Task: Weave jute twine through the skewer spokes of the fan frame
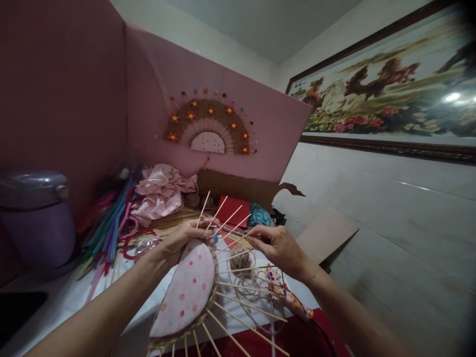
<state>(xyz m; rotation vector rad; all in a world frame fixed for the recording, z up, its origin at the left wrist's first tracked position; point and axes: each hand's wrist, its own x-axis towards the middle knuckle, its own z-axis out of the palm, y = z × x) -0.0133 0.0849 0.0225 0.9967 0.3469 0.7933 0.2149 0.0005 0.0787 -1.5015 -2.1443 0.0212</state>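
Note:
My left hand (182,240) grips the top rim of a half-round craft fan (188,292). Its face is pink dotted fabric, edged with woven jute, and several thin wooden sticks (238,307) radiate from it. My right hand (277,248) is closed in a pinch on a strand of jute twine among the upper sticks. A ball of jute twine (240,258) with loose coils lies on the table just below that hand. A pair of scissors with a patterned handle (288,297) rests under my right wrist.
A finished fan with red flowers (210,126) hangs on the pink board behind. Pink cloth (161,193), coloured strips (107,223), a stick bundle, red paper (232,208), a blue ball (259,215) and cardboard (325,233) crowd the table. A purple lidded pot (35,218) stands at left.

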